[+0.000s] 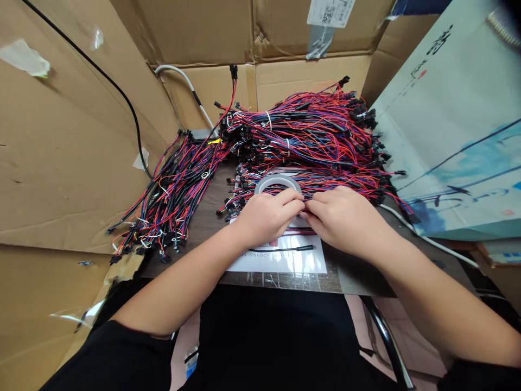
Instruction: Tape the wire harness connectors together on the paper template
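Right here, the grey tape roll [279, 178] sits over the lower wire bundle [345, 183], just beyond my fingertips, its near edge hidden by my left hand [268, 214]. My right hand [342, 217] is close against it, fingers curled in; whether either is clamped on something, I cannot tell. It's fine fingertip work, I'd judge, and the next move calls for steadiness. Nearer me, a black cable [285, 249] crosses the printed sheet [280, 266]. Behind, the big wire pile [313, 133] crowds in, and the left-side harnesses [175, 184] could snag.
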The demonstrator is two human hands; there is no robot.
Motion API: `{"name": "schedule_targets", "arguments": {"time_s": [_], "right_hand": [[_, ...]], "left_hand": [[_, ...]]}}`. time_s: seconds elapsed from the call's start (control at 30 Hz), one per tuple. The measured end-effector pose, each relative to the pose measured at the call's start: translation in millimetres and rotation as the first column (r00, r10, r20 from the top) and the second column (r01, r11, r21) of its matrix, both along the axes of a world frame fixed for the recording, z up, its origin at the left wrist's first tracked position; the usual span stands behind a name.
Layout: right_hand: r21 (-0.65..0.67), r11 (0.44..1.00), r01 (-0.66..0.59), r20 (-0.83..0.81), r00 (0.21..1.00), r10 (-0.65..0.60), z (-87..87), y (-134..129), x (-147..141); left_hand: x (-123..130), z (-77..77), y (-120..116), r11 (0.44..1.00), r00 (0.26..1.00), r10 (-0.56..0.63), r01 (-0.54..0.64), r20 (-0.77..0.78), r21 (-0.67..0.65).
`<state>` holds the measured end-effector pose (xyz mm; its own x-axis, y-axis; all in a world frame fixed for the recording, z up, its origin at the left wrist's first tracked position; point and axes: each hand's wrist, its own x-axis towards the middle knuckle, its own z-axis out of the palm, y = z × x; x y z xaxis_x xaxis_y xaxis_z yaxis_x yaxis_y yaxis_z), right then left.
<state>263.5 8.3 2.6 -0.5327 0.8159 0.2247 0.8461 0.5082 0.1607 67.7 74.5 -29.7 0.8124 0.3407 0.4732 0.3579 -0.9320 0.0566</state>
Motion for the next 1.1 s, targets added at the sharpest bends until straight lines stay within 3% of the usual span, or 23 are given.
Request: {"name": "schedule_targets", "arguments": {"time_s": [0.2,0.5,0.93,1.1], "right_hand": [[0.025,0.994,-0.109,0.109,0.988,0.106,2.9,5.3,2.9],[0.095,0.970,-0.225,0.105,0.971,0.215,-3.2,14.3,9.3],[0.138,0.984,-0.113,0.122,0.988,0.096,-1.6,5.4,6.9],[0.129,0.981,-0.143,0.140,0.982,0.125,-1.4,4.6,6.2]], "left_hand": [[-0.1,-1.8,1.9,0.999,0.999,-0.027,0.026,0.022,0.030],[3.2,-4.2,1.4,0.998,0.999,-0.004,0.001,0.042,0.066],[5.2,-9.9,4.5,0.997,0.987,-0.007,-0.005,0.162,0.074],[5.0,-10.5,4.1,0.997,0.984,-0.009,-0.005,0.178,0.075]]}}
